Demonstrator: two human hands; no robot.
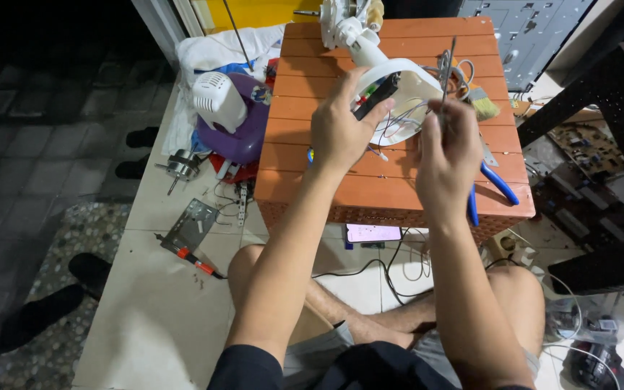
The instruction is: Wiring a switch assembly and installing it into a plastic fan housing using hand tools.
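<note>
White fan housing (406, 90) lay under both hands mid-stool (312, 173), edges well clear. Left hand (341, 130) clasped a black tool (375, 97) against it; right hand (448, 148) pinched a thin rod (445, 72) upright. Blue pliers (496, 184) just beside right hand.

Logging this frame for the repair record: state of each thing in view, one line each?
left hand: gripping the white fan base, a black part under the fingers
right hand: closed on a thin metal tool, held upright
white fan base: lying on the orange stool, opened, wires out
blue-handled pliers: lying on the stool, unheld
paintbrush: lying on the stool
white motor cover: off, on the floor
</note>
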